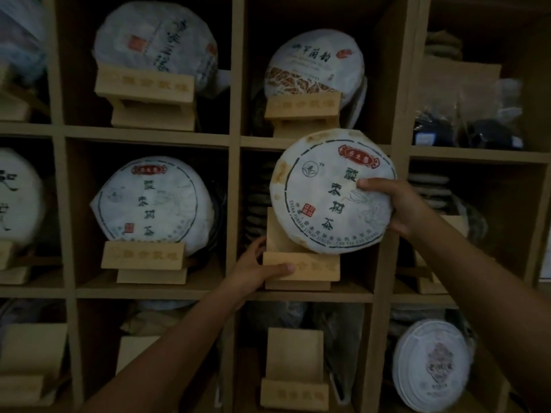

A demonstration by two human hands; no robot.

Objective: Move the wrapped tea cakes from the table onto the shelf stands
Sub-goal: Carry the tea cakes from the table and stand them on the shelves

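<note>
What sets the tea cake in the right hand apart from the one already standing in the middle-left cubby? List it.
The held tea cake is tilted, gripped by the right hand, not yet seated on its stand, which the left hand steadies. The shelved tea cake sits settled on its stand, untouched. Both share the same white wrapper design.

The held tea cake wears white paper with tan blotches along its left rim, a dark ring of print, black characters down the middle, a red cartouche at top and a small red seal. Its neighbour, the tea cake to the left, shows the same design on bluish-white paper. The upper tea cake is white with a brown leaf pattern across its lower half. The stands and shelf are pale tan wood.
</note>
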